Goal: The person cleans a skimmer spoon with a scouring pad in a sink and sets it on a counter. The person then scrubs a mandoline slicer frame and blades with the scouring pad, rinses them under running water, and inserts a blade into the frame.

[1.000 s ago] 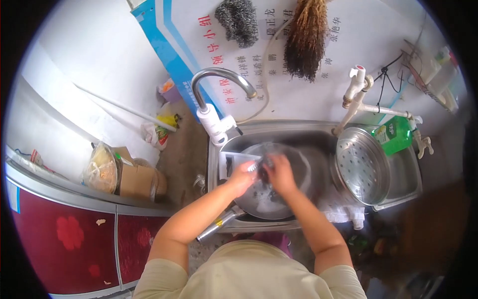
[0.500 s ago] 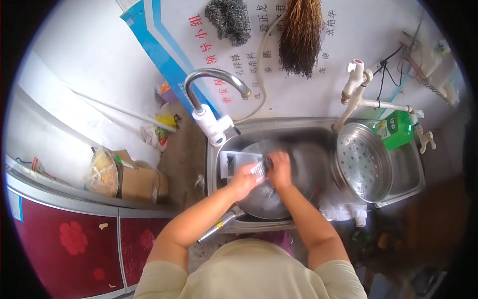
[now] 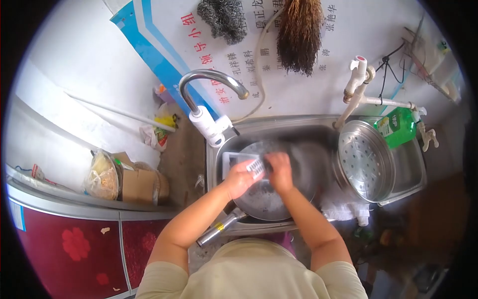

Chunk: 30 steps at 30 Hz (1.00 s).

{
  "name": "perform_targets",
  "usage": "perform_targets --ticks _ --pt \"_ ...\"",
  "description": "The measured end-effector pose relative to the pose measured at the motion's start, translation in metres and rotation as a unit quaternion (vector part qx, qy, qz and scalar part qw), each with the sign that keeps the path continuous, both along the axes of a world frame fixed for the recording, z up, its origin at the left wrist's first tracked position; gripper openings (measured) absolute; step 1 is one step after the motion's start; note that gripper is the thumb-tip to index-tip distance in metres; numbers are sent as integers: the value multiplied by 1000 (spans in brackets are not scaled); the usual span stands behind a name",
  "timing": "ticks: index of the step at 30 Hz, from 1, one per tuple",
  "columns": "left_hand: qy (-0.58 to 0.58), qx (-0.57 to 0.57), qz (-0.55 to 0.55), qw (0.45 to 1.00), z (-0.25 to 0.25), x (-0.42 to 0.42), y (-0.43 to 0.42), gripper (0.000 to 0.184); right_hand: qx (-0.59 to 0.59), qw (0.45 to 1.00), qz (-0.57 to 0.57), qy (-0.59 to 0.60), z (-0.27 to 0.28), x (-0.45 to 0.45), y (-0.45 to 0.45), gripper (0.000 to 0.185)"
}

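Over the sink, my left hand (image 3: 240, 178) is closed on a small white slotted plate (image 3: 256, 169), whose kind I cannot make out. My right hand (image 3: 280, 172) is closed, its fingers against a dark, blurred scrubber-like wad (image 3: 268, 162) beside that plate. Motion smears the wad and fingertips. Beneath both hands lies a large round metal pan (image 3: 298, 194) with wet, sudsy marks inside. A white rectangular frame (image 3: 225, 164) rests at the pan's left side, partly covered by my left hand.
The steel sink (image 3: 279, 121) has a curved faucet (image 3: 211, 74) at its back left. On the right stand a perforated steamer pan (image 3: 366, 162) and a green detergent bottle (image 3: 397, 128). A brush (image 3: 300, 37) and a steel-wool clump (image 3: 224, 20) hang behind. A cardboard box (image 3: 138, 186) sits left.
The white slotted plate has turned slightly and shows more of its slots. My right hand and the dark wad have shifted a little and look more blurred. The view has tilted slightly.
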<state>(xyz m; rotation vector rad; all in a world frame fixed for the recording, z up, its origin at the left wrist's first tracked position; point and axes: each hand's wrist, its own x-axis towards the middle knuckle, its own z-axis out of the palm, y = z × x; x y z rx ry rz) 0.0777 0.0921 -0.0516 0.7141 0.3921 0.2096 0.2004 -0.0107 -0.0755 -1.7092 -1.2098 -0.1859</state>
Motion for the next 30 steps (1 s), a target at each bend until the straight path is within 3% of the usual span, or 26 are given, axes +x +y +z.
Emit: perform_targets --ticks 1,4,9,12,14,16,19,20,22,23,26,30 --pt "2 8 -3 1000 2 2 2 49 -40 999 -16 23 0 6 -3 50" --pt "5 30 -7 1000 8 7 14 50 28 995 94 -28 15 -33 0 47" --pt "-12 30 -8 999 4 7 18 49 5 998 49 -34 9 -3 4 43" --pt "21 26 4 999 9 7 22 48 -52 998 -1 -41 4 11 7 41" --pt "20 50 1 999 5 3 28 49 -120 986 -103 59 -29 26 7 38" --pt "25 58 7 998 4 1 31 49 -128 967 -218 35 -43 26 1 32" --pt "40 45 29 998 12 -1 29 50 -462 883 -54 66 -96 39 -5 28" --pt "41 53 33 997 12 -1 30 50 -386 916 -63 95 -98 41 -4 28" --pt "46 67 38 996 9 -2 31 50 -227 959 -79 152 -48 29 -7 27" --pt "47 61 36 996 6 -1 31 50 -127 981 -78 122 -28 24 -4 29" --pt "48 58 17 997 -5 -1 27 50 -13 999 -21 41 16 3 6 31" --pt "49 91 -3 995 -1 4 16 47 37 995 66 -59 26 -28 16 33"
